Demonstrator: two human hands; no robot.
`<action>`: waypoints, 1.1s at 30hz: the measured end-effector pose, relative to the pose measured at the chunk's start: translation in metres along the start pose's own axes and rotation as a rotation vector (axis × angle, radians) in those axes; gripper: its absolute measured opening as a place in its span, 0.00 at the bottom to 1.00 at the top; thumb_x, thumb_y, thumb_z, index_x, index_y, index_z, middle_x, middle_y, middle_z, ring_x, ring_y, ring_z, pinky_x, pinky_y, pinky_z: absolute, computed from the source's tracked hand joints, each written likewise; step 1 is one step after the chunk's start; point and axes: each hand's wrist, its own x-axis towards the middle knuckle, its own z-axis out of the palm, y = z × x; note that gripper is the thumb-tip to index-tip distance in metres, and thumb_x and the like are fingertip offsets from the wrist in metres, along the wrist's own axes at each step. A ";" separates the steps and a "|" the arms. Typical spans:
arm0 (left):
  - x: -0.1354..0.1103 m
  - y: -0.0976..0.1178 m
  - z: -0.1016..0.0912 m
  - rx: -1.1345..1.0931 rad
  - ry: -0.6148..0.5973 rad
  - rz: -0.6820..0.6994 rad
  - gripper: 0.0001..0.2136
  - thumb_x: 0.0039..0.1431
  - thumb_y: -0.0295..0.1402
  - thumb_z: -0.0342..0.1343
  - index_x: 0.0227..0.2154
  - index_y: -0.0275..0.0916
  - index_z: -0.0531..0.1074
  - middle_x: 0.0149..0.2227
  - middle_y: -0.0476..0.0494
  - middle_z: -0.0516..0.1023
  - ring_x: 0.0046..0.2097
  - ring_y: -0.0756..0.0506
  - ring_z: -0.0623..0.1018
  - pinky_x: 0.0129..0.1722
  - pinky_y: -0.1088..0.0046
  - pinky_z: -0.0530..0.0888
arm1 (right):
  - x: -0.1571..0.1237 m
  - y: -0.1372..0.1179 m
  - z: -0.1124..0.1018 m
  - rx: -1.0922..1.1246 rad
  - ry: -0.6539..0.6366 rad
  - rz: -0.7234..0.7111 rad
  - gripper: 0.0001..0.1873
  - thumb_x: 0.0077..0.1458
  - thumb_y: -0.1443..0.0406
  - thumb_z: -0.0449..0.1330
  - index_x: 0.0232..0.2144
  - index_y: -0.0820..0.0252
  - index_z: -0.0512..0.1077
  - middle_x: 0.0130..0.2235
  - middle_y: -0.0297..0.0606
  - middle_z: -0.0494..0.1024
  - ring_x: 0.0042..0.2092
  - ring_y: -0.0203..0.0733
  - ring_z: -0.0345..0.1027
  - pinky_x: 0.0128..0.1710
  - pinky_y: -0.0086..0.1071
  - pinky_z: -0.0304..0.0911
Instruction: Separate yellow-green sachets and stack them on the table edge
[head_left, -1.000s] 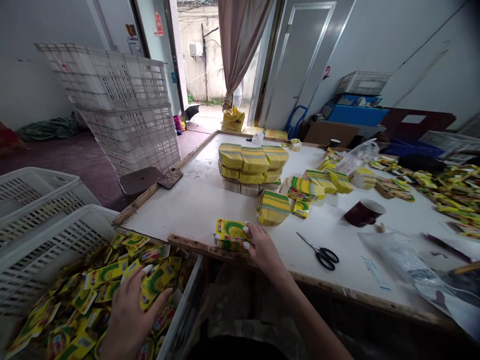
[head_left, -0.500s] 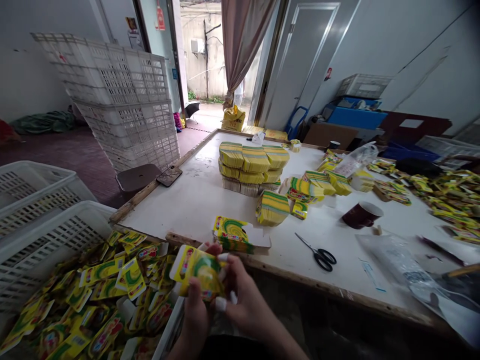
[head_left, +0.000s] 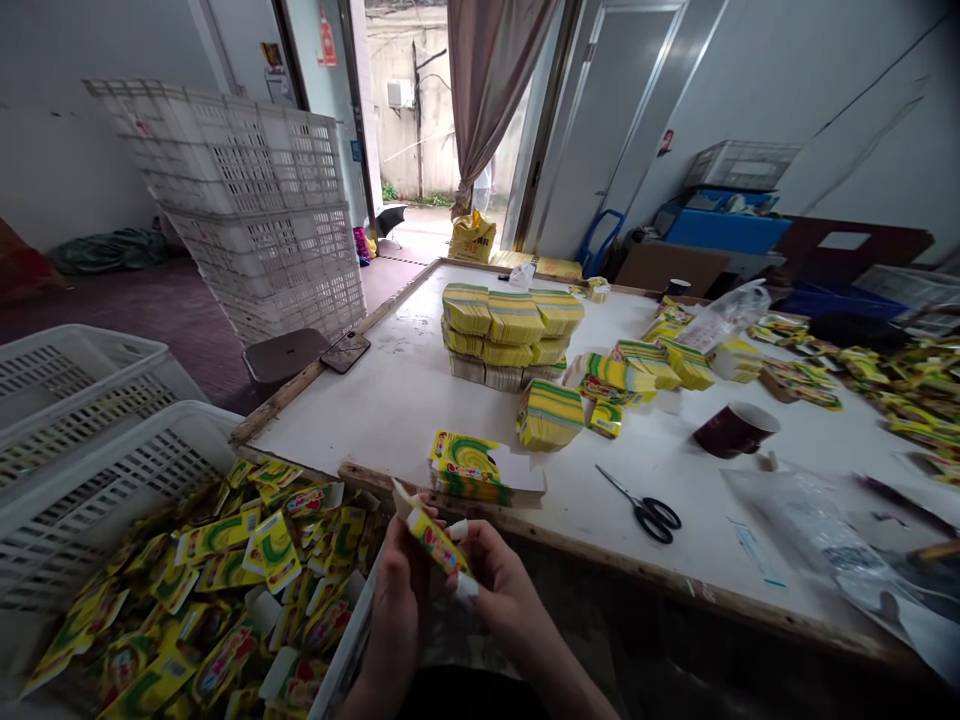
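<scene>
- Between both hands, just in front of the table's [head_left: 390, 420] near edge, a small yellow carton [head_left: 436, 543] shows a narrow printed side, a pale flap jutting from its far end; half a second ago its broad face was turned up.
- Left hand [head_left: 399, 590] grips the carton; a second ago it was over the crate [head_left: 161, 465] of cartons [head_left: 225, 565].
- Right hand [head_left: 499, 580], white covers on its fingertips [head_left: 466, 587], grasps the carton too, having left the flat stack [head_left: 466, 458] it touched a second ago.
- Beyond that stack, the piled bundles [head_left: 510, 325], scissors [head_left: 651, 513] and mug [head_left: 735, 430] remain unmoved.
</scene>
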 end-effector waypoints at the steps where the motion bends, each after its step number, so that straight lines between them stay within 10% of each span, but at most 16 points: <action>1: 0.000 0.000 0.001 -0.036 0.022 -0.050 0.26 0.50 0.57 0.56 0.44 0.44 0.73 0.38 0.47 0.78 0.40 0.44 0.78 0.38 0.72 0.75 | 0.001 -0.001 -0.003 0.008 0.008 -0.009 0.19 0.45 0.60 0.68 0.39 0.57 0.68 0.30 0.30 0.71 0.32 0.36 0.64 0.34 0.28 0.58; 12: 0.006 0.015 -0.006 -0.046 0.098 -0.096 0.14 0.48 0.40 0.65 0.36 0.39 0.78 0.34 0.47 0.83 0.36 0.46 0.81 0.38 0.74 0.76 | 0.000 -0.003 -0.015 -0.303 0.061 -0.085 0.08 0.50 0.62 0.63 0.33 0.59 0.75 0.32 0.35 0.76 0.35 0.41 0.68 0.36 0.30 0.62; 16: 0.011 0.034 -0.030 0.169 -0.089 -0.099 0.12 0.52 0.39 0.62 0.37 0.38 0.78 0.35 0.44 0.83 0.37 0.43 0.81 0.39 0.70 0.76 | -0.006 -0.007 -0.028 -0.581 0.011 -0.156 0.05 0.53 0.67 0.60 0.33 0.59 0.76 0.31 0.34 0.74 0.33 0.39 0.68 0.34 0.29 0.62; 20: 0.015 0.056 -0.049 0.484 -0.332 -0.028 0.28 0.52 0.44 0.61 0.55 0.40 0.66 0.53 0.37 0.75 0.56 0.37 0.72 0.56 0.60 0.67 | -0.012 -0.005 -0.039 -0.969 -0.028 -0.321 0.16 0.53 0.76 0.53 0.38 0.57 0.76 0.34 0.38 0.74 0.36 0.41 0.68 0.36 0.31 0.63; 24: 0.010 0.056 -0.037 0.877 -0.553 -0.116 0.50 0.31 0.39 0.73 0.60 0.38 0.56 0.60 0.33 0.66 0.60 0.32 0.65 0.60 0.54 0.61 | -0.017 -0.008 -0.029 -1.222 -0.154 -0.486 0.12 0.57 0.73 0.56 0.35 0.52 0.76 0.30 0.35 0.75 0.34 0.41 0.66 0.41 0.37 0.64; 29: -0.002 0.036 -0.013 0.917 -0.598 -0.012 0.27 0.48 0.30 0.60 0.53 0.42 0.61 0.47 0.43 0.76 0.45 0.41 0.77 0.46 0.65 0.73 | -0.024 -0.001 -0.025 -1.029 0.119 -0.560 0.25 0.56 0.67 0.58 0.56 0.51 0.63 0.54 0.44 0.68 0.57 0.53 0.60 0.60 0.50 0.52; 33: -0.011 0.021 -0.010 0.968 -0.528 0.143 0.33 0.46 0.27 0.59 0.56 0.43 0.54 0.44 0.43 0.77 0.42 0.42 0.78 0.42 0.69 0.74 | -0.021 0.014 -0.030 -0.581 0.256 -0.259 0.32 0.57 0.59 0.57 0.62 0.56 0.54 0.62 0.48 0.61 0.62 0.54 0.55 0.60 0.46 0.56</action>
